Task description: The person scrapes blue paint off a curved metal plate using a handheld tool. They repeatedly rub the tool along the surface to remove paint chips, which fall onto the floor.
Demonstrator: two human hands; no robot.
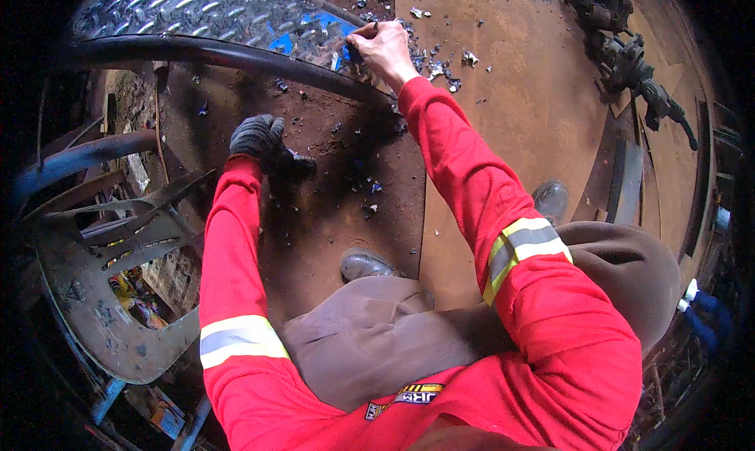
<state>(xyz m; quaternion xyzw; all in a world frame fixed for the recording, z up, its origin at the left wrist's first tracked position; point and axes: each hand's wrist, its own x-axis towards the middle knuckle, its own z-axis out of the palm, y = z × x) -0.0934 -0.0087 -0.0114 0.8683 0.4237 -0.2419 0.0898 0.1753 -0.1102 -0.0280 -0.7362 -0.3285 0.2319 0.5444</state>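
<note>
Red sleeves with reflective bands and brown-trousered knees fill the lower part of the head view, the person crouched over a rusty floor [503, 97]. Far ahead, the blue film [314, 36] still stuck to the chequered metal plate [204, 11] is the thing in hand: it lies at the plate's near right corner, just above the dark curved rim [197, 54] that runs left to right under the plate. The bare right hand [383, 46] is right on it, arm stretched out, fingers curled and pinched at the film's right edge; they appear closed on a scrap of it, though the hand's own back hides the pinch. From that hand the film runs off to the left along the plate, its long axis roughly following the rim.

The left hand [257, 135], in a dark knitted glove, sits well short of the plate, lower and to the left, pressed to the dirt floor with fingers bent; whether it holds anything I cannot tell. So the right hand is much the nearer of the 2. Torn blue and pale flakes [440, 66] litter the floor just beside the right hand.
</note>
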